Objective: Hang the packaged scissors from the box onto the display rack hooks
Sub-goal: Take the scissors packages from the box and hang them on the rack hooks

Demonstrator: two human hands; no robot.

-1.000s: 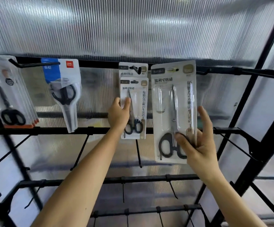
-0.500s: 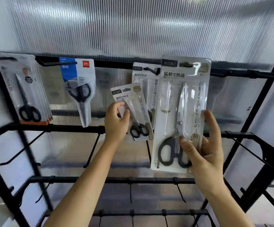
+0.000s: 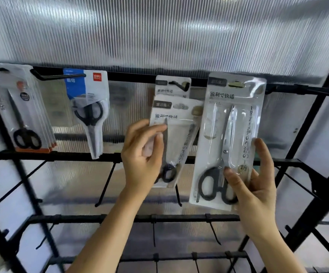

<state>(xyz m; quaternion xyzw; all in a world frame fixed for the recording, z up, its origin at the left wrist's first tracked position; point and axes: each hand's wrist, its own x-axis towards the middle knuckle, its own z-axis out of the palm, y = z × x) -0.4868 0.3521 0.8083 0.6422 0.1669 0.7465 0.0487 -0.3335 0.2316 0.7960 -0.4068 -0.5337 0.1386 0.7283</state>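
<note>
1. The left hand (image 3: 142, 154) is raised in front of the display rack (image 3: 179, 217) and holds the small scissors package (image 3: 179, 131). Its thumb and fingers (image 3: 155, 129) pinch the left edge of the card, in the upper part.
2. This small package is held at a slant, not flat to the rack. Its hanging hole is below the top bar and not on any hook.
3. Just behind its upper edge, a similar hung package (image 3: 171, 85) sits on a hook of the top bar.
4. The right hand (image 3: 256, 186) holds the large scissors package (image 3: 230, 131) at its lower part. The thumb presses on the front beside the black handles, and the other fingers (image 3: 263, 152) lie behind the card and along its right edge.
5. The large package is nearly upright, with its top at the height of the top bar. I cannot tell if its hole is on a hook.
6. To the left, a blue package (image 3: 87, 107) hangs on a long hook (image 3: 59, 76), and further left there is a stack of packages (image 3: 22, 115) with orange bottoms.
7. Behind the rack stands a ribbed translucent panel (image 3: 159, 32).
</note>
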